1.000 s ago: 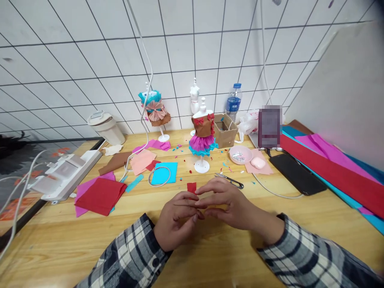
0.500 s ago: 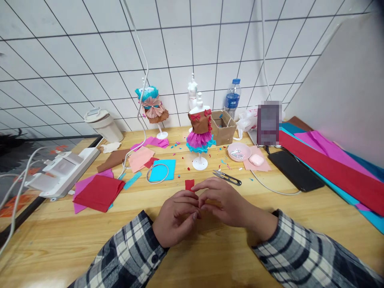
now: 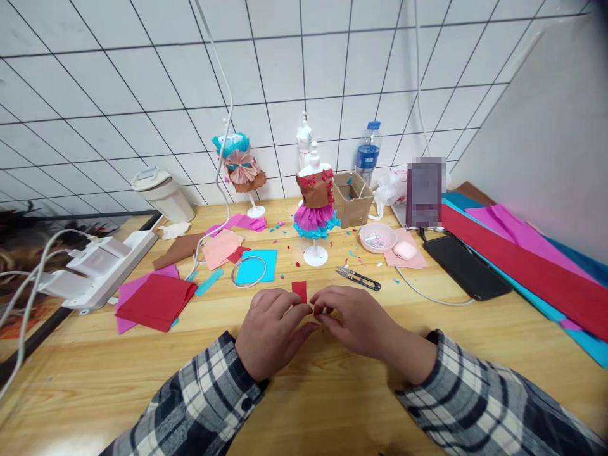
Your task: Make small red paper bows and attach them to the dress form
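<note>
My left hand (image 3: 278, 329) and my right hand (image 3: 354, 320) meet over the near part of the table, fingertips almost touching. Both have thumb and fingers drawn together in a pinch; whatever sits between them is too small and hidden to make out. Just beyond the fingertips lies a small red paper piece (image 3: 299, 291), partly covered by my left hand. A pair of thread snips (image 3: 358, 278) rests past my right hand. Farther back stands a small dress form (image 3: 315, 196) in a brown paper top with red bows and a magenta and blue ruffled skirt.
Red paper squares (image 3: 156, 301), a blue square (image 3: 259, 265) under a metal ring (image 3: 248, 272), and a power strip (image 3: 114, 269) are on the left. A pink dish (image 3: 379, 239), a black phone (image 3: 465, 268) and long red paper (image 3: 522, 272) lie right. Paper scraps are scattered about.
My left hand has turned and shifted slightly left, its fingers now more bent. My right fingers have curled down, closer to the left fingertips. The red piece shows to their far side.
</note>
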`<state>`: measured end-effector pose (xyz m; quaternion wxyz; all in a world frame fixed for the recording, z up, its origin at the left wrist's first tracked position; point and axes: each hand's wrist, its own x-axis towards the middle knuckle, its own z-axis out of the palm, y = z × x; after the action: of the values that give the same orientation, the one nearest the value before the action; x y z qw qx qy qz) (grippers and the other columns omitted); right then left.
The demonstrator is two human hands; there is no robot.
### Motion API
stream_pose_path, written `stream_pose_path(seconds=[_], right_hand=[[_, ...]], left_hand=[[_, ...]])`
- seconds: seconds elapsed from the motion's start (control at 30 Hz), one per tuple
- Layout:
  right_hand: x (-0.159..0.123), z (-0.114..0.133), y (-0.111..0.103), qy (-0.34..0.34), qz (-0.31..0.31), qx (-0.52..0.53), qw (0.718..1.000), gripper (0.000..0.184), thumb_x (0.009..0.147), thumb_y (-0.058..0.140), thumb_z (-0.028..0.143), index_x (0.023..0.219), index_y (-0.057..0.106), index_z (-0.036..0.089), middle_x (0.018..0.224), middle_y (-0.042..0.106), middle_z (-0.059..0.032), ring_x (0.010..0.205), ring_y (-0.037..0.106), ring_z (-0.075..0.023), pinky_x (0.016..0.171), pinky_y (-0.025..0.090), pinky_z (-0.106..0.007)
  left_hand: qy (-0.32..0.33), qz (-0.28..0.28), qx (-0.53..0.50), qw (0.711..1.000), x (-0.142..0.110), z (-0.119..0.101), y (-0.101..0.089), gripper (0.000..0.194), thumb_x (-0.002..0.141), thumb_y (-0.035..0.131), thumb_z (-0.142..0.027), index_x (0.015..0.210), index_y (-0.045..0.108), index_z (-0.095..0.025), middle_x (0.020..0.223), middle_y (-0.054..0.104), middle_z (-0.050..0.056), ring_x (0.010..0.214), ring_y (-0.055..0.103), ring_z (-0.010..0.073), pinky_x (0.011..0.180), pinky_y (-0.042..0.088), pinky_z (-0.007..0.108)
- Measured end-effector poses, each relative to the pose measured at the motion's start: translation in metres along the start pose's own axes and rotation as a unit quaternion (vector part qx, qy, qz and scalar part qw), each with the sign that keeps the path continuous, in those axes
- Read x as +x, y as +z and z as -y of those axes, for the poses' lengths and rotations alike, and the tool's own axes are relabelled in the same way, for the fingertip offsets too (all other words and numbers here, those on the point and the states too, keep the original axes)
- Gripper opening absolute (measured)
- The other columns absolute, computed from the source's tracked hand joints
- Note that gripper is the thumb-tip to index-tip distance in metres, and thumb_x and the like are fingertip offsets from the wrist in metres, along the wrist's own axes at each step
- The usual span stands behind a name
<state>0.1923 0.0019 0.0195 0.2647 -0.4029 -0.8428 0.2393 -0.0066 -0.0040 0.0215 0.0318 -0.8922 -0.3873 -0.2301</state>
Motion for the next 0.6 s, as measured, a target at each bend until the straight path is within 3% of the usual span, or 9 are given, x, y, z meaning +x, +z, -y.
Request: stream_pose_path(seconds=[0.13, 0.23, 0.43, 0.53, 0.6], right_hand=[[-0.001, 0.001, 0.001, 0.04, 0.019, -0.033, 0.998, 0.008, 0.084, 0.056, 0.021, 0.088, 0.063, 0.022, 0.077, 0.069, 0.0009, 0.071, 0.062, -0.0148, 0.065, 0.041, -0.025], [-0.001, -0.001, -0.001, 0.034, 0.028, -0.018, 0.999, 0.009, 0.085, 0.057, 0.02, 0.088, 0.065, 0.022, 0.079, 0.07, 0.0006, 0.073, 0.063, -0.0146, 0.065, 0.041, -0.025], [0.0, -0.007, -0.005, -0.008, 0.011, 0.046, 0.999, 0.02, 0.088, 0.057, 0.02, 0.105, 0.065, 0.024, 0.089, 0.073, 0.0018, 0.082, 0.064, -0.0129, 0.073, 0.043, -0.023], [-0.001, -0.008, -0.004, -0.021, -0.001, 0.02, 1.0, 0.027, 0.089, 0.055, 0.021, 0.116, 0.06, 0.025, 0.088, 0.073, 0.0015, 0.082, 0.065, -0.0134, 0.075, 0.044, -0.025], [-0.002, -0.009, -0.003, -0.033, -0.02, -0.033, 0.999, 0.023, 0.09, 0.054, 0.023, 0.112, 0.063, 0.026, 0.084, 0.073, 0.0005, 0.076, 0.064, -0.0147, 0.069, 0.043, -0.025]], left_hand=[[0.033, -0.018, 0.045, 0.998, 0.002, -0.005, -0.003, 0.011, 0.086, 0.056, -0.028, 0.091, 0.066, -0.025, 0.083, 0.066, 0.001, 0.078, 0.054, 0.0186, 0.072, 0.034, 0.036], [0.031, -0.011, 0.029, 0.999, 0.001, -0.005, -0.005, 0.012, 0.086, 0.055, -0.023, 0.089, 0.066, -0.024, 0.082, 0.066, 0.001, 0.077, 0.053, 0.0179, 0.072, 0.034, 0.036], [-0.095, 0.008, -0.125, 0.988, -0.001, -0.002, -0.002, 0.02, 0.088, 0.052, -0.028, 0.08, 0.068, -0.021, 0.08, 0.065, 0.004, 0.079, 0.054, 0.0184, 0.073, 0.039, 0.035], [-0.145, 0.016, -0.198, 0.969, 0.0, -0.002, 0.0, 0.026, 0.089, 0.05, -0.032, 0.074, 0.068, -0.021, 0.076, 0.065, 0.003, 0.077, 0.055, 0.0179, 0.073, 0.041, 0.033], [-0.171, 0.02, -0.238, 0.956, 0.001, -0.002, 0.002, 0.03, 0.09, 0.049, -0.034, 0.069, 0.067, -0.02, 0.073, 0.064, 0.003, 0.076, 0.056, 0.0174, 0.073, 0.042, 0.032]])
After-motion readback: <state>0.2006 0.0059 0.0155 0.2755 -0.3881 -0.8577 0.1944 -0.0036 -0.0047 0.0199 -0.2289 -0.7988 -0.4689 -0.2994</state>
